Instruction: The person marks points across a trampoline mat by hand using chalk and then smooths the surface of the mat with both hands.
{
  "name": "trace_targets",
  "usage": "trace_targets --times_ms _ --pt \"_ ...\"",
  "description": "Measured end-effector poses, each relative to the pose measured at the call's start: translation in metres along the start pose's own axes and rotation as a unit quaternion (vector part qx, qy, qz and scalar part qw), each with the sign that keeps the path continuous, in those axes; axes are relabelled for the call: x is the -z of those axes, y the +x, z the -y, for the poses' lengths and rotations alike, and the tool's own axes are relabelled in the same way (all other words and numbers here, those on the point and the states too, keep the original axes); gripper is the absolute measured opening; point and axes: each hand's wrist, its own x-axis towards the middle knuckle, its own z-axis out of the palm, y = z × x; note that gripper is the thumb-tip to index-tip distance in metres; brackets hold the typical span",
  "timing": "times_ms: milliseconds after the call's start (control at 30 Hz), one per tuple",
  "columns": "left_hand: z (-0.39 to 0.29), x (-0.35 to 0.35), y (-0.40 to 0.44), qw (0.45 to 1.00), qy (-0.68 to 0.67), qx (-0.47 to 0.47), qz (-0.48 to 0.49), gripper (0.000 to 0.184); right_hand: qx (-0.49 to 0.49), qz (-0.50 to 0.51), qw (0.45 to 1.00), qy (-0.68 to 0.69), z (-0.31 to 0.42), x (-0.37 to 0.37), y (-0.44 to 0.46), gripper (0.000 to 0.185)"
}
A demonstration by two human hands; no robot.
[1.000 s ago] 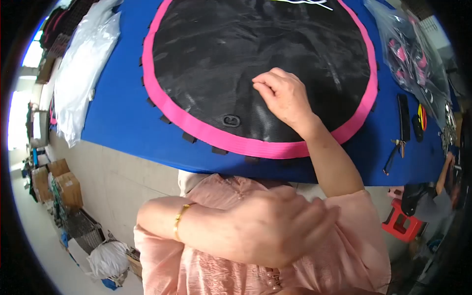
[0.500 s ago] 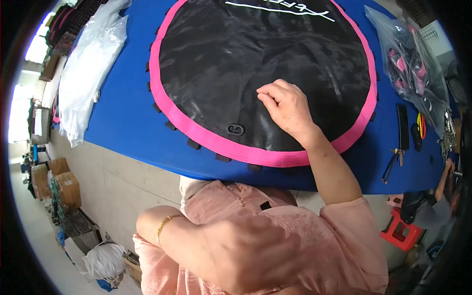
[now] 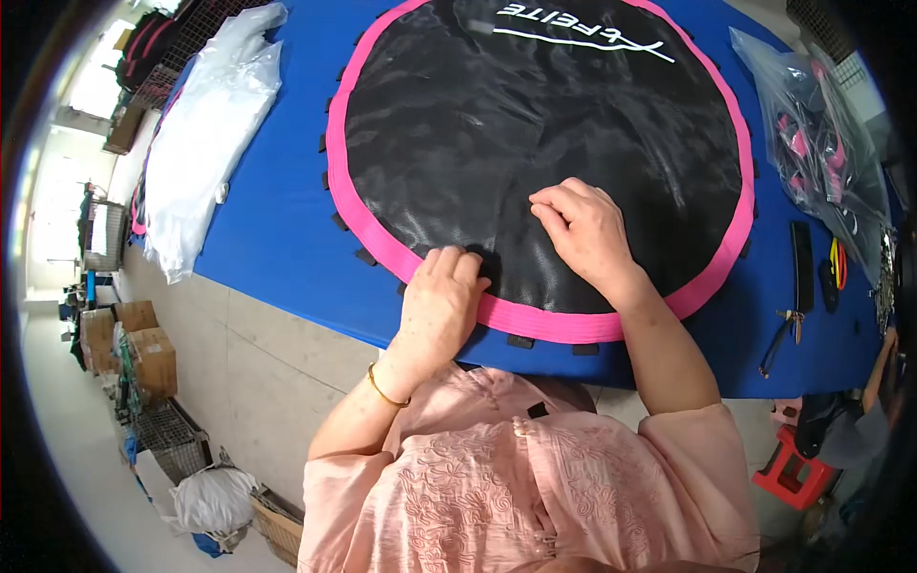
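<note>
A round black trampoline mat (image 3: 573,124) with a pink border band (image 3: 731,239) and white lettering lies on the blue table. My left hand (image 3: 439,301), wearing a gold bangle at the wrist, rests across the near-left part of the band. Its fingers are bent and close together; their tips cover the spot of a small black B-shaped piece, and whatever they grip is hidden. Over the black fabric, my right hand (image 3: 583,229) is closed in a pinch, thumb against the curled fingers. Anything inside that pinch is too small or hidden to make out.
Clear plastic bags (image 3: 215,134) lie on the left of the blue table (image 3: 277,286). To the right are a bag with pink and black items (image 3: 807,143), a black strip (image 3: 800,265) and small tools. A red stool (image 3: 793,473) and another person's arm appear at lower right.
My left hand has swung up from in front of my chest onto the mat's near edge, over the B-shaped piece. The right hand keeps its pinch. The whole view has shifted slightly.
</note>
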Motion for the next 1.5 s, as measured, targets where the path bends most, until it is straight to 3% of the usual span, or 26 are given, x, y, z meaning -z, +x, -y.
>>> trace_targets --times_ms 67,200,400,567,633,767,833,933,1067,1267,1400,1500 --pt "0.006 0.006 0.007 0.996 -0.054 0.071 0.020 0.025 -0.002 0.003 1.000 -0.002 0.000 0.000 0.000 0.007" --pt "0.049 0.004 0.021 0.985 -0.094 0.130 -0.071 0.024 -0.001 0.005 1.000 -0.001 0.000 0.000 0.000 0.008" --pt "0.102 0.016 0.041 0.949 -0.121 0.272 -0.108 0.020 -0.002 0.002 1.000 0.000 0.001 0.001 0.000 0.009" --pt "0.110 0.018 0.047 0.946 -0.122 0.279 -0.110 0.020 0.000 0.001 1.000 -0.004 0.000 0.000 0.000 0.009" --pt "0.102 0.015 0.047 0.936 -0.196 0.286 -0.067 0.021 -0.001 0.002 1.000 -0.006 0.000 0.000 -0.001 0.009" --pt "0.093 0.011 0.051 0.938 -0.184 0.291 -0.049 0.022 -0.001 0.011 1.000 -0.009 0.000 0.001 0.000 0.008" --pt "0.104 0.008 0.051 0.958 -0.129 0.241 -0.084 0.024 -0.002 0.012 1.000 -0.009 0.001 0.002 0.000 0.008" --pt "0.128 0.022 0.060 0.933 -0.136 0.323 -0.078 0.021 -0.003 0.010 1.000 -0.008 0.002 0.002 0.001 0.008" --pt "0.133 0.022 0.070 0.933 -0.101 0.339 -0.061 0.022 -0.007 0.013 1.000 -0.012 0.003 0.002 0.001 0.009" --pt "0.121 0.004 0.077 0.957 -0.099 0.257 -0.091 0.025 -0.004 0.014 1.000 -0.010 0.003 0.003 0.001 0.009" --pt "0.138 0.022 0.065 0.951 -0.059 0.296 -0.063 0.025 -0.004 0.012 1.000 -0.005 0.003 0.002 0.001 0.009" --pt "0.160 0.036 0.053 0.942 -0.126 0.308 -0.046 0.022 -0.018 0.016 1.000 -0.006 0.002 0.002 0.000 0.009"
